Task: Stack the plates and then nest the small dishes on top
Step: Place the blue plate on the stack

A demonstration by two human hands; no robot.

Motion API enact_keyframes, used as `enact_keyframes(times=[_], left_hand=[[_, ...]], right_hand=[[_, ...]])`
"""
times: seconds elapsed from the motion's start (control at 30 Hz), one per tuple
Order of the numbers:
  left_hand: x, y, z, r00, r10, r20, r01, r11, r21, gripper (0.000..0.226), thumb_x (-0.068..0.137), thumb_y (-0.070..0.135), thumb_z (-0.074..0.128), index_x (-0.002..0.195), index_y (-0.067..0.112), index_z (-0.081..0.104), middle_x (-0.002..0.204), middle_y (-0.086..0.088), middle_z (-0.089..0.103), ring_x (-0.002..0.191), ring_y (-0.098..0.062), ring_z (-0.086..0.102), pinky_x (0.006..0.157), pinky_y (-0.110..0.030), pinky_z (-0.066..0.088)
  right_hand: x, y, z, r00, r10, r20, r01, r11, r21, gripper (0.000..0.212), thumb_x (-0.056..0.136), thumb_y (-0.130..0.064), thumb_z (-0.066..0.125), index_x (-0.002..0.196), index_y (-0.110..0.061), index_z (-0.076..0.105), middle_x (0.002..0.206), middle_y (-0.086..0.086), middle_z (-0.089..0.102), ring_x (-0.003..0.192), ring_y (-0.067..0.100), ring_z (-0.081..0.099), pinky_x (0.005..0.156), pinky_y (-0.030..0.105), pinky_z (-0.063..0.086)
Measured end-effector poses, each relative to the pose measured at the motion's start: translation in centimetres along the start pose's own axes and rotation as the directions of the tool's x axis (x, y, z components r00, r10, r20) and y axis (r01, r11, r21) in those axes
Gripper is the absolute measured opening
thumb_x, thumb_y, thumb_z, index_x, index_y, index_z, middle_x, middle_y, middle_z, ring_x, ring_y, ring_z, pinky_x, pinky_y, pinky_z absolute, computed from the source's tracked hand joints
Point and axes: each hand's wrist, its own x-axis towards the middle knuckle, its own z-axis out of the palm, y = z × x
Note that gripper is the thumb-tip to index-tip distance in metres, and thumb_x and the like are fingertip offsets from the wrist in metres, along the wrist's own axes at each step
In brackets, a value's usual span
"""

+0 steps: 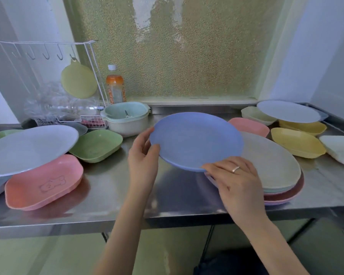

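Blue plate held between left hand (rim pinched), right hand.

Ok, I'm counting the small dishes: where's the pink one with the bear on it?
In the head view the pink bear dish sits at the left front of the steel counter, partly under a tilted pale blue plate, with a green dish behind it.

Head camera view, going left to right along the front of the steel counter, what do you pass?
Pink dish → left hand → blue plate → right hand → plate stack → yellow dish → white dish.
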Motion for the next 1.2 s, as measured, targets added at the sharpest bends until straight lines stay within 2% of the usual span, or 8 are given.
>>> enact_keyframes(times=[0.3, 0.4, 0.57, 0.7, 0.83, 0.97, 1.07, 1.2], left_hand=[[-1.4, -2.8, 9.3, 0.958, -0.045, 0.282, -0.009, 0.982, 0.187, 0.039, 0.086, 0.000, 0.049, 0.119, 0.017, 0.062, 0.074, 0.001, 0.052, 0.052, -0.002, 0.037, 0.052, -0.011, 0.034], [-1.7, -2.9, 10.2, 0.951, -0.040, 0.307, -0.045, 0.963, 0.267, 0.038, 0.089, 0.003, 0.046, 0.120, 0.019, 0.061, 0.067, 0.022, 0.041, 0.051, 0.003, 0.044, 0.069, -0.010, 0.044], [-1.8, -3.1, 10.5, 0.945, -0.062, 0.320, -0.061, 0.931, 0.361, 0.043, 0.088, 0.006, 0.043, 0.126, 0.021, 0.056, 0.063, 0.014, 0.044, 0.044, -0.002, 0.044, 0.105, -0.064, 0.031], [-2.2, -3.4, 10.3, 0.933, -0.073, 0.353, -0.073, 0.920, 0.384, 0.046, 0.089, 0.008, 0.044, 0.133, 0.020, 0.046, 0.071, 0.017, 0.046, 0.066, 0.006, 0.052, 0.108, -0.041, 0.038], [-2.2, -3.6, 10.2, 0.925, -0.120, 0.360, -0.007, 0.944, 0.330, 0.050, 0.089, 0.005, 0.043, 0.137, 0.017, 0.044, 0.082, 0.029, 0.047, 0.065, 0.028, 0.046, 0.064, 0.007, 0.036], [-2.2, -3.2, 10.4, 0.933, -0.113, 0.343, -0.009, 0.942, 0.335, 0.054, 0.088, 0.003, 0.044, 0.140, 0.016, 0.043, 0.080, 0.032, 0.041, 0.061, 0.030, 0.043, 0.069, 0.009, 0.034], [-2.3, -2.9, 10.3, 0.936, -0.111, 0.333, -0.013, 0.937, 0.349, 0.057, 0.086, 0.004, 0.046, 0.140, 0.019, 0.043, 0.067, 0.028, 0.036, 0.057, 0.018, 0.047, 0.111, -0.028, 0.034], [-2.2, -2.6, 10.3, 0.942, -0.126, 0.312, 0.004, 0.931, 0.364, 0.057, 0.083, 0.003, 0.049, 0.138, 0.019, 0.045, 0.066, 0.027, 0.036, 0.059, 0.012, 0.045, 0.102, -0.023, 0.042]], right_hand=[[-4.0, 6.5, -4.6, 0.971, 0.232, 0.057, -0.230, 0.972, -0.040, 0.034, 0.080, -0.012, 0.043, 0.091, -0.013, 0.075, 0.080, -0.003, 0.072, 0.082, 0.019, 0.057, 0.078, 0.037, 0.043], [-4.5, 7.2, -4.9, 0.962, 0.260, 0.083, -0.254, 0.964, -0.079, 0.032, 0.082, -0.014, 0.044, 0.094, -0.016, 0.074, 0.082, -0.005, 0.072, 0.082, 0.024, 0.060, 0.078, 0.038, 0.045], [-4.7, 7.4, -5.1, 0.953, 0.272, 0.135, -0.264, 0.961, -0.078, 0.032, 0.084, -0.017, 0.043, 0.096, -0.019, 0.073, 0.084, -0.009, 0.071, 0.086, 0.019, 0.058, 0.083, 0.032, 0.037], [-5.2, 7.8, -5.3, 0.929, 0.312, 0.200, -0.318, 0.948, 0.000, 0.030, 0.088, -0.024, 0.042, 0.095, -0.022, 0.071, 0.088, -0.012, 0.070, 0.084, 0.015, 0.059, 0.083, 0.036, 0.042], [-5.1, 8.1, -5.4, 0.903, 0.368, 0.222, -0.388, 0.920, 0.053, 0.029, 0.089, -0.029, 0.041, 0.096, -0.026, 0.069, 0.087, -0.020, 0.066, 0.082, 0.004, 0.056, 0.082, 0.030, 0.041], [-4.4, 8.0, -5.4, 0.910, 0.355, 0.212, -0.379, 0.921, 0.086, 0.028, 0.089, -0.031, 0.042, 0.095, -0.027, 0.069, 0.080, -0.033, 0.056, 0.077, -0.003, 0.050, 0.074, 0.027, 0.039], [-4.3, 7.8, -5.4, 0.915, 0.352, 0.197, -0.377, 0.920, 0.108, 0.026, 0.089, -0.031, 0.044, 0.095, -0.028, 0.069, 0.082, -0.035, 0.055, 0.081, -0.008, 0.051, 0.075, 0.016, 0.037], [-4.4, 7.3, -5.8, 0.847, 0.510, 0.149, -0.531, 0.819, 0.217, 0.019, 0.090, -0.029, 0.049, 0.096, -0.033, 0.067, 0.081, -0.020, 0.065, 0.082, -0.001, 0.054, 0.071, 0.007, 0.037]])
